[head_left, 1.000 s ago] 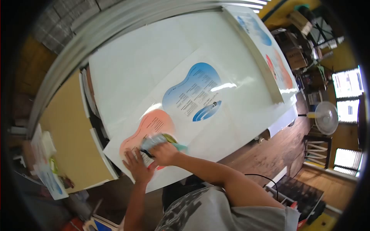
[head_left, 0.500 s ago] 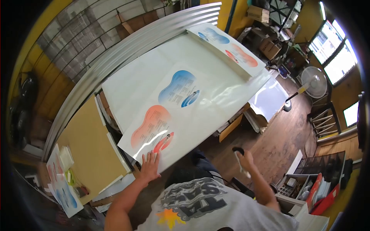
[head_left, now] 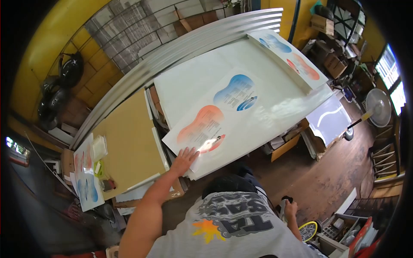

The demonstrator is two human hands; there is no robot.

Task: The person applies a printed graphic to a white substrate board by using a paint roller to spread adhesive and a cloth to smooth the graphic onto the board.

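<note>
My left hand lies flat with its fingers spread on the near left corner of a glossy printed sheet. The sheet bears a red shape and a blue shape, and rests on a large white board. Low on the right, away from the board, my right hand is closed round a dark-ended tool; its lower part is hard to make out.
A brown board lies to the left, with another printed sheet beyond it. Corrugated metal runs behind. A raised printed panel stands at the far right. A fan and an open drawer unit are on the right.
The view has swung, so the boards appear further right. My left hand stays on the sheet's corner. My right hand has come lower and nearer my body with the tool.
</note>
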